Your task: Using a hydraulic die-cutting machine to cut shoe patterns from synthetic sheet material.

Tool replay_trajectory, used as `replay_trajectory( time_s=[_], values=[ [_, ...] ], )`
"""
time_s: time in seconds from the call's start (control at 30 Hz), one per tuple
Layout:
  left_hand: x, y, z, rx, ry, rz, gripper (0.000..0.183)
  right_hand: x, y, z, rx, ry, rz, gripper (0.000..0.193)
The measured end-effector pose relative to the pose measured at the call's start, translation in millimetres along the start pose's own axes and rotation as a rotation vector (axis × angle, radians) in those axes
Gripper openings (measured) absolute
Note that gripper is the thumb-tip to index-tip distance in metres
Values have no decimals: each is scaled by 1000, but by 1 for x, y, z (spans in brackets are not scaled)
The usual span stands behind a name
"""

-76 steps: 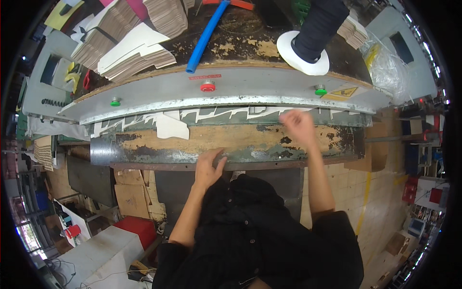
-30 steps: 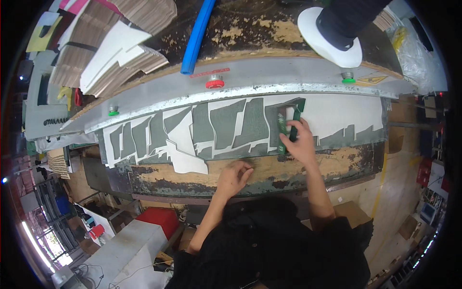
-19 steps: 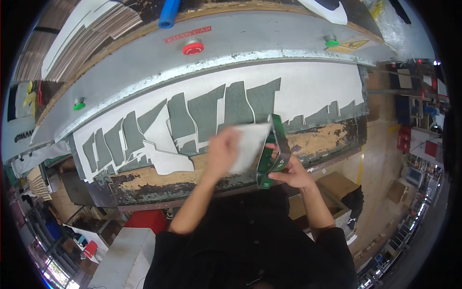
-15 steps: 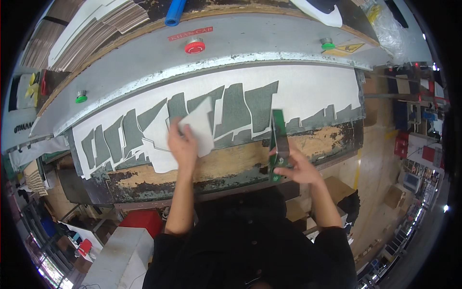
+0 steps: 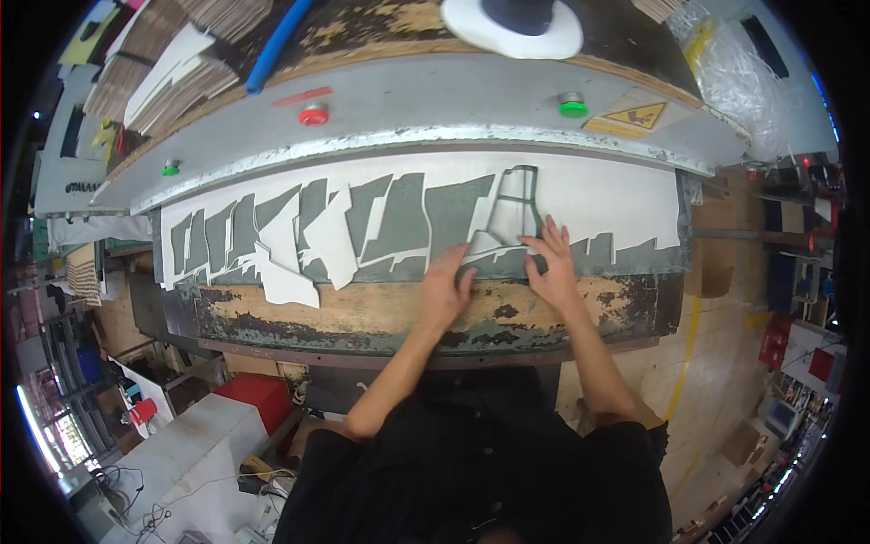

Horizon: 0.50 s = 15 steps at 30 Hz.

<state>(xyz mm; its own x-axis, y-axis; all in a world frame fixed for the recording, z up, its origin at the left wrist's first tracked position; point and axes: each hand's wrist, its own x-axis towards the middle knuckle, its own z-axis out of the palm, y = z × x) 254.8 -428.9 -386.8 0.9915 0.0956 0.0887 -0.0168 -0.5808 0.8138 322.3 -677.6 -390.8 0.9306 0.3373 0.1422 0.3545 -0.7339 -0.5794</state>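
A dark-rimmed cutting die point(image 5: 514, 210), an open outline with cross bars, lies on the white sheet point(image 5: 616, 195), just right of the row of cut-out gaps. My left hand point(image 5: 446, 288) has its fingertips at the die's lower left corner, thumb held apart. At the lower right edge, my right hand point(image 5: 553, 267) grips the die between thumb and forefinger, with the other fingers spread. Two loose white cut pieces lie farther left: one point(image 5: 283, 258) overhangs the sheet's near edge, and another point(image 5: 333, 243) sits beside it. Dark green surface shows through the gaps.
Behind the sheet runs a grey machine beam point(image 5: 435, 104) with a red button point(image 5: 314, 115) and green buttons point(image 5: 573, 106). Above it are a blue tube point(image 5: 276, 45), stacked brown pieces point(image 5: 181, 82) and plastic wrap point(image 5: 739, 82). A worn wooden edge point(image 5: 362, 313) borders the near side.
The die in my right hand has gone from upright to lying on the sheet. My left hand has let go of a white cut piece and moved right to the die. The view has shifted.
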Motion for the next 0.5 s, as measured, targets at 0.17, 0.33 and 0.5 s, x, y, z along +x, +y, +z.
replay_trajectory(
  time_s=[0.17,0.33,0.5],
  values=[
    [-6,2,37,-36,308,-86,19,2,16,15,122,143,7,15],
    [-4,0,37,29,346,1,24,5,18,9,136,155,-37,12],
    [-5,-1,36,5,336,31,25,6,17,7,111,151,-75,10]
  ],
)
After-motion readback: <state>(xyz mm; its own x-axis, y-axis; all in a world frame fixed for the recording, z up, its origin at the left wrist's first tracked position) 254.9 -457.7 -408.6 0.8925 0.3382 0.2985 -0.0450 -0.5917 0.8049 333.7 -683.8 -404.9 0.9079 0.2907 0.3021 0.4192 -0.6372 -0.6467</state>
